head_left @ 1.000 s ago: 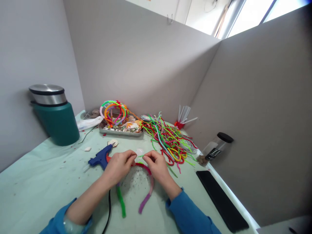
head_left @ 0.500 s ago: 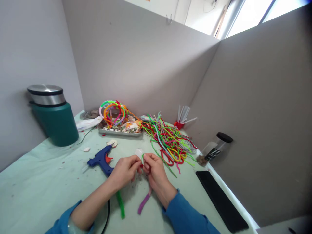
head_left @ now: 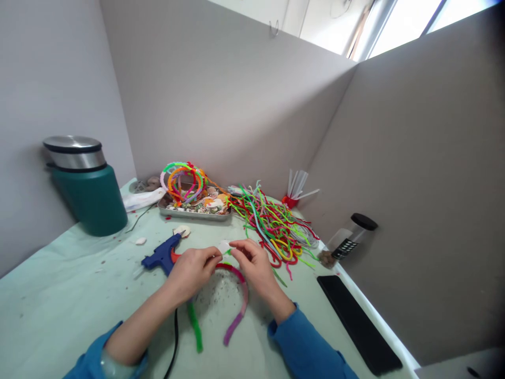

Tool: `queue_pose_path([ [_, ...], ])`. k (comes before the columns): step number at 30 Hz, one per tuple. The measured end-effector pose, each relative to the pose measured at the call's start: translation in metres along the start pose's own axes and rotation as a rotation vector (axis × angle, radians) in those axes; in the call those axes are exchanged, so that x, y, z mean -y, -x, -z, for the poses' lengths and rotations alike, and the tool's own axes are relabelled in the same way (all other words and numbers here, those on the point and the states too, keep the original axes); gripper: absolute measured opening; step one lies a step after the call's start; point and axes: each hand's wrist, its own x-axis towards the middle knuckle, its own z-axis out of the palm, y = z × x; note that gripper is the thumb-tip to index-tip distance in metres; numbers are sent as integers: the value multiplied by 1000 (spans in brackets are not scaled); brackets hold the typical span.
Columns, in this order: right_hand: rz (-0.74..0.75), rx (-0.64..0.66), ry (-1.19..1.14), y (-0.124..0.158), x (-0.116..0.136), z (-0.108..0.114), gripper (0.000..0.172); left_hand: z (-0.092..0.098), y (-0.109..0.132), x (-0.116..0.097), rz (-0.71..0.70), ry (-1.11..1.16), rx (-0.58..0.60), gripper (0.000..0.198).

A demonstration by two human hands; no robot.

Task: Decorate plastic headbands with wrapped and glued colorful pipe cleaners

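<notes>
Both hands meet low over the pale green counter (head_left: pixel 59 295). The left hand (head_left: pixel 192 269) and the right hand (head_left: pixel 255 267) each have thumb and forefinger pressed together in a fine pinch, and the tips nearly touch one another around a small white rounded piece (head_left: pixel 224 246) and a short bright-green fuzzy strand (head_left: pixel 229 252); which hand grips which of the two is too small to tell. Just below the fingertips lies an arched band (head_left: pixel 241 295) wrapped in fuzzy wire, red at its crown, pink then purple down the right leg and green down the left, flat on the counter with its legs pointing towards the person. A blue plastic glue gun (head_left: pixel 160 257) with an orange trigger rests just left of the left hand, its black cord (head_left: pixel 175 342) running down beside that forearm. Further back are a shallow steel tray (head_left: pixel 193 213) of small bits with coloured hoops on it, a loose heap of multicoloured fuzzy wires (head_left: pixel 276 226), and a dark-green bin with a steel lid (head_left: pixel 89 192). To do this fine work well, I judge, the grip belongs at the very fingertips, light enough not to crush the white piece, with the wrists braced on the counter for steadiness, the piece held right over the red crown, and the left fingers kept clear of the gun's nozzle
</notes>
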Motion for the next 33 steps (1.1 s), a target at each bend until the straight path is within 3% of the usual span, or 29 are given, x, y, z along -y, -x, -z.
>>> queue_pose_path([
  [5,144,82,281,4,-3,-1,9,0,1,-1,-17,-141,-20,24],
  [14,103,145,368,3,-6,1,7,1,0,0,-14,-166,-62,26],
  [21,17,121,232,2,-2,-1,11,1,0,4,17,-119,-70,27],
  [27,-212,4,-97,1,-3,-8,11,2,-2,4,52,24,-29,23],
  [33,-334,-128,-416,7,1,-21,17,-6,4,-11,25,206,28,25],
])
